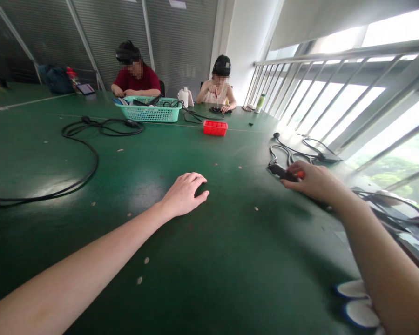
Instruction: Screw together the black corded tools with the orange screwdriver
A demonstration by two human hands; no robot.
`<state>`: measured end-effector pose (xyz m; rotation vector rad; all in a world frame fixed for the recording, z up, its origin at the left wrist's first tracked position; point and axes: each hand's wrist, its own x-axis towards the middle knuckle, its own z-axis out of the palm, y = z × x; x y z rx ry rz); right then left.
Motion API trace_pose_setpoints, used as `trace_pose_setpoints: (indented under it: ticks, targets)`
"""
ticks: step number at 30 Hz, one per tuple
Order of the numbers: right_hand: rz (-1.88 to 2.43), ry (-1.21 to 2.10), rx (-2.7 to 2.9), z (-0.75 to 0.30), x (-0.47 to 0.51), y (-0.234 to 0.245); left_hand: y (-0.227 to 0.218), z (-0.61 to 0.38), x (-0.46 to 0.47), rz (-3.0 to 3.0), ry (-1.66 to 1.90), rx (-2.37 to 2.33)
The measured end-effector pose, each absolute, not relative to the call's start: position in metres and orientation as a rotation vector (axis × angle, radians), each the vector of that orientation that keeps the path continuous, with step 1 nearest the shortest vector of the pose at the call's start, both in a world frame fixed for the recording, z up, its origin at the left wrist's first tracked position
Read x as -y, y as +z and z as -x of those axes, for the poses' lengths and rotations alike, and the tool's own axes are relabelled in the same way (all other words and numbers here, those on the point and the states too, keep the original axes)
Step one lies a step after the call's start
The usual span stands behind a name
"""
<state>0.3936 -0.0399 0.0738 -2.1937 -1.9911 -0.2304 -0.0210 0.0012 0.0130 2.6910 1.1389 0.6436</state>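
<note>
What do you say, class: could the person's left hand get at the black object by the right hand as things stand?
Probably yes. The left hand looks open, nothing bulky stands between it and the black object, and the right hand leaves that object's left end uncovered.

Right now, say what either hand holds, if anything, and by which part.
The right hand grips a black device by the end away from its cord; the left hand holds nothing.

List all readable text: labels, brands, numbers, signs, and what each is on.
No text is readable.
Black tool in the right hand: any marking too blurred.
Tablet at the far left: screen too small to read.
Green bottle: any label too small.
</note>
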Motion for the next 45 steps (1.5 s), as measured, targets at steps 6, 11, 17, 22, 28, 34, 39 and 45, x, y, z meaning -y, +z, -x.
trace_pose_setpoints:
  ticks: [6, 11, 17, 22, 28, 34, 39, 45]
  targets:
    - [1.537, -0.113, 2.504, -0.268, 0.059, 0.059, 0.02, 0.019, 0.005, -2.582, 0.692, -0.992]
    - [1.211, -0.254, 2.529, -0.236, 0.066, 0.043, 0.019, 0.017, 0.003, -2.522, 0.792, -0.85]
    - [1.389, -0.39, 2.48, -0.259, 0.058, 0.043, 0.011, 0.019, -0.013, -2.296, 0.881, -1.239]
    - [1.399, -0.258, 2.571, -0.26, 0.059, 0.041, 0.015, 0.02, -0.011, -2.22, 0.904, -1.285]
    - [1.456, -0.125, 2.441, -0.269, 0.057, 0.047, 0.017, 0.021, -0.01, -2.048, 0.95, -1.275]
    - [1.883, -0.287, 2.333, -0.302, 0.045, 0.05, 0.012, 0.019, -0.01, -2.296, 0.853, -1.218]
    - [2.071, -0.207, 2.249, -0.317, 0.036, 0.052, 0.009, 0.02, -0.008, -2.554, 0.68, -1.179]
    - [2.487, -0.334, 1.637, -0.391, 0.034, 0.067, 0.013, 0.019, -0.008, -2.66, 0.411, -1.098]
